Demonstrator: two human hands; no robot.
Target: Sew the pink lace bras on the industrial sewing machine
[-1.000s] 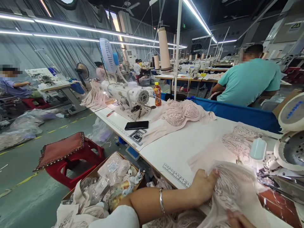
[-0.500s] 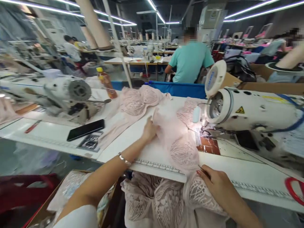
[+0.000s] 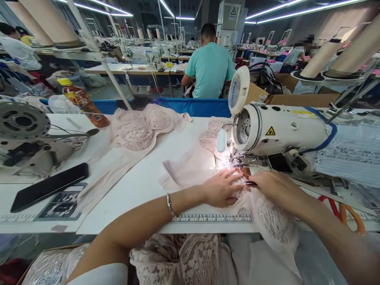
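A pale pink lace bra (image 3: 190, 164) lies on the white table, partly under the needle area of the sewing machine (image 3: 276, 126), where a lamp glares. My left hand (image 3: 224, 188) rests flat on it just in front of the needle, fingers spread. Close beside, my right hand (image 3: 268, 186) pinches a thin dark pointed tool (image 3: 251, 183) whose exact kind I cannot make out. Below my right hand, a lace cup (image 3: 274, 217) hangs over the table's front edge. The fingers hide part of the fabric near the needle.
Another pink bra (image 3: 133, 136) lies left on the table, near a phone (image 3: 50, 186) and a tilted drink bottle (image 3: 84, 103). Orange-handled scissors (image 3: 350, 213) lie right, by a ruler strip (image 3: 208, 219). More lace bras (image 3: 198, 255) are below the edge. A person (image 3: 210, 69) sits ahead.
My left hand has moved right, from the bra's side to flat near the needle. My right hand has come up from the table edge to beside it, bringing fabric along. The view has shifted right.
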